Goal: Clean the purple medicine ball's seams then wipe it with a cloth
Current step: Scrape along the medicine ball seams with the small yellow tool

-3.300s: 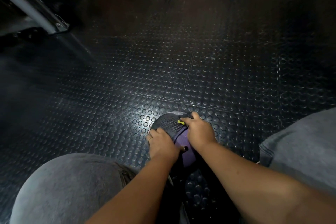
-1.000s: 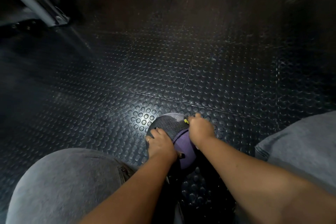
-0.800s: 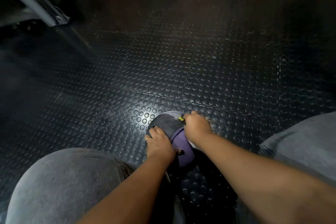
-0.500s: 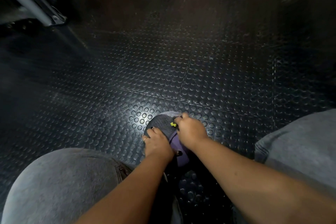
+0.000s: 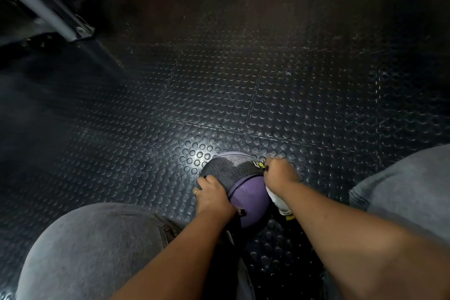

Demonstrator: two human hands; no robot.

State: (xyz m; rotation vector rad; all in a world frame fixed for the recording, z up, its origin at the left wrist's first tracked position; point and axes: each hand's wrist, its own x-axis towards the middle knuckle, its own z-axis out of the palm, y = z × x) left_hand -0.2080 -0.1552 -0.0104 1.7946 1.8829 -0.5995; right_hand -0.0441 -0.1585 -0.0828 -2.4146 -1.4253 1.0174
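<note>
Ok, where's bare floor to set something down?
Bare: the studded floor beyond the medicine ball, up to the metal post far left. Crowded: both knees flank the ball, left hand gripping it, right hand pinching a tool.

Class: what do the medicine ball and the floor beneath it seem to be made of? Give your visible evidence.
The medicine ball: probably rubber; matte purple panel smooth, dark panel finely stippled. The floor: likely rubber tiles; dark, slightly glossy, raised round studs, visible joints.
</note>
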